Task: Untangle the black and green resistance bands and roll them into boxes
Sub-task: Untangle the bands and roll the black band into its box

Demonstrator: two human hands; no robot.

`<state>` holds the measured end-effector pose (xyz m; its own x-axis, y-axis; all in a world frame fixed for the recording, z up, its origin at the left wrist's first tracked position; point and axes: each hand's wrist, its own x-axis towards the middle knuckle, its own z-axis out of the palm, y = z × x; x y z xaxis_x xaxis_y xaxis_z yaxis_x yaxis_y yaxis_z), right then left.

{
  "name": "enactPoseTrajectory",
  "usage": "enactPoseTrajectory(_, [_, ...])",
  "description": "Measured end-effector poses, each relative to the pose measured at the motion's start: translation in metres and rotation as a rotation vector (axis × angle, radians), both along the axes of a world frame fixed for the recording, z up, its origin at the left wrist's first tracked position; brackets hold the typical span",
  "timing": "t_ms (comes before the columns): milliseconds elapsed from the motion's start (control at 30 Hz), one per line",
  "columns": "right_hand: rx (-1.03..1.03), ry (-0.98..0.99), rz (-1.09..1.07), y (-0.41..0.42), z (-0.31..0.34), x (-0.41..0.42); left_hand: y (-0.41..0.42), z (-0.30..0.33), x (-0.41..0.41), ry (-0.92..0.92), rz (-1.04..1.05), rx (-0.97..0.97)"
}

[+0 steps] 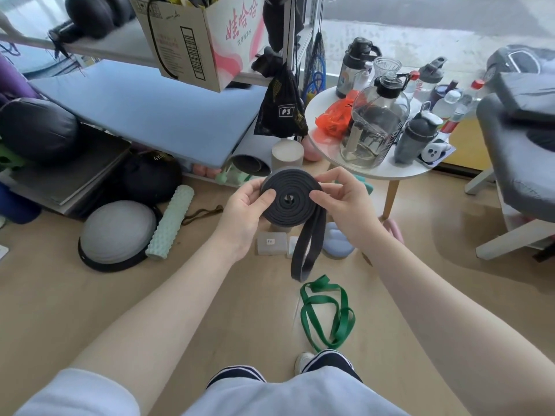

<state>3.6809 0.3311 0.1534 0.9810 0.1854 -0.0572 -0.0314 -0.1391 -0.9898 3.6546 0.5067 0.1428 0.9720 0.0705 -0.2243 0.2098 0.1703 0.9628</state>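
Observation:
The black resistance band (295,216) is wound into a flat coil held in the air between both hands. My left hand (244,210) grips the coil's left side, thumb on its face. My right hand (345,199) pinches the right side, thumb on the outer turns. A loose loop of the black band hangs down below the coil. The green resistance band (329,310) lies apart on the floor in a loose tangle, just ahead of my shoe.
A cardboard box (192,37) sits on the shelf above left. A round white table (327,139) crowded with bottles stands to the right. A mint foam roller (171,220), a grey half-ball (115,232) and small blocks (271,243) lie on the floor.

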Motion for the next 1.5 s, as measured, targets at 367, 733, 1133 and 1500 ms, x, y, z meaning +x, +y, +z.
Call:
enactPoseTrajectory(367, [-0.502,-0.326,0.339,0.005,0.008,0.002,0.005,0.033,0.009,-0.098,-0.465,0.974])
enactPoseTrajectory(733, [-0.087,0.033,0.185,-0.010,-0.014,-0.006,0.010,0.011,0.008,-0.004,-0.072,0.302])
enactPoseTrajectory(1133, [-0.317,-0.121,0.178,-0.008,-0.007,-0.001,0.012,0.002,-0.003,0.089,-0.236,0.356])
enactPoseTrajectory(1500, [-0.395,-0.175,0.382,-0.005,-0.004,-0.001,0.000,0.026,0.003,-0.053,-0.496,0.793])
